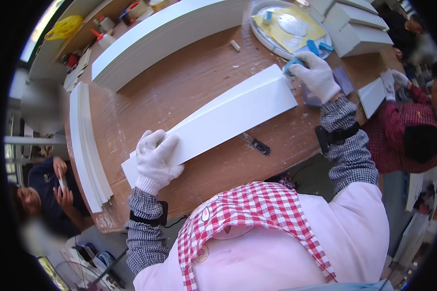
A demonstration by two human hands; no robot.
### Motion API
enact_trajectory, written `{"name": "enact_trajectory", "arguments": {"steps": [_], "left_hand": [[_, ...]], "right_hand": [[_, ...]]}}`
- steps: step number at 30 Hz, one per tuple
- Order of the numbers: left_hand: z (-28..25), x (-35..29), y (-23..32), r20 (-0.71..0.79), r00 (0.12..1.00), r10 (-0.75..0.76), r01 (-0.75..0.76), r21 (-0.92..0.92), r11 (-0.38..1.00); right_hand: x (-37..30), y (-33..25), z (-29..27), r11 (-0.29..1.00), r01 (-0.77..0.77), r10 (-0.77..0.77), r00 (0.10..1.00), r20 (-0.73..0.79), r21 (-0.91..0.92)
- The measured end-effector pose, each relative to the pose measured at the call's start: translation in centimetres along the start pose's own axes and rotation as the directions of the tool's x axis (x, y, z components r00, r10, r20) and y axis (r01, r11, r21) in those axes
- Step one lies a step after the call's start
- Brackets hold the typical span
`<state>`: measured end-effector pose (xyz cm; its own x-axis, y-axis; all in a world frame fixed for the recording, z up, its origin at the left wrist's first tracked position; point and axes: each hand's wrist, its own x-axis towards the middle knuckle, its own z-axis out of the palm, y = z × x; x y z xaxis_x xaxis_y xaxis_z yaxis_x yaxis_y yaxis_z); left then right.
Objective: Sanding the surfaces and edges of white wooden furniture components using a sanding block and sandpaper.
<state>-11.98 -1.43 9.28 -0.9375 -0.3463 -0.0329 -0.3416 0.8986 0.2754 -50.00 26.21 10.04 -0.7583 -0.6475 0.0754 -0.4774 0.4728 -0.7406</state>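
A long white panel [233,119] lies slanted across the brown worktable in front of me, with another white strip partly showing under its far edge. My left hand [155,157], in a white glove, grips the panel's near left end, fingers bent over it. At the panel's far right end, my gloved right hand [316,75] pinches a small blue sponge block [292,64] against or just above the corner; contact is hard to tell. Beyond it, a round white tray [255,29] carries a yellow sheet [313,29] with a white paste-like heap [292,24] and more blue blocks [319,47].
A dark-handled blade tool [256,144] lies by the panel's near edge. Stacked white strips stand at the far side [170,43] and left [90,150]. White boxes [357,34] are piled far right. Co-workers sit left [56,194] and right [408,131].
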Motion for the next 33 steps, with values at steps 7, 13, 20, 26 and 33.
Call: {"name": "enact_trajectory", "arguments": {"steps": [7, 13, 20, 26, 33], "left_hand": [[-1.8, -2.5, -1.5, -0.169, 0.981, -0.097, 0.090, -0.047, 0.995], [-5.3, -6.1, -9.2, -0.540, 0.711, -0.451, 0.402, -0.215, 0.890], [-8.5, -9.4, -20.5, -0.485, 0.413, -0.771, 0.828, -0.153, 0.539], [-6.7, -10.8, -26.3, -0.260, 0.297, -0.919, 0.943, -0.073, 0.325], [-5.2, -6.4, -13.0, -0.475, 0.826, -0.303, 0.286, -0.111, 0.952]], "right_hand": [[-2.8, 2.5, 0.0, 0.715, 0.153, -0.004, 0.977, -0.215, 0.682], [-4.6, 0.4, 3.6, 0.584, 0.202, -0.103, 0.979, -0.174, 0.786], [-7.1, -3.9, 7.0, 0.656, 0.083, -0.164, 0.986, 0.034, 0.750], [-8.6, -5.3, 7.5, 0.651, 0.032, -0.170, 0.980, 0.105, 0.758], [-9.6, -8.9, 11.1, 0.344, -0.348, -0.272, 0.852, 0.447, 0.872]]}}
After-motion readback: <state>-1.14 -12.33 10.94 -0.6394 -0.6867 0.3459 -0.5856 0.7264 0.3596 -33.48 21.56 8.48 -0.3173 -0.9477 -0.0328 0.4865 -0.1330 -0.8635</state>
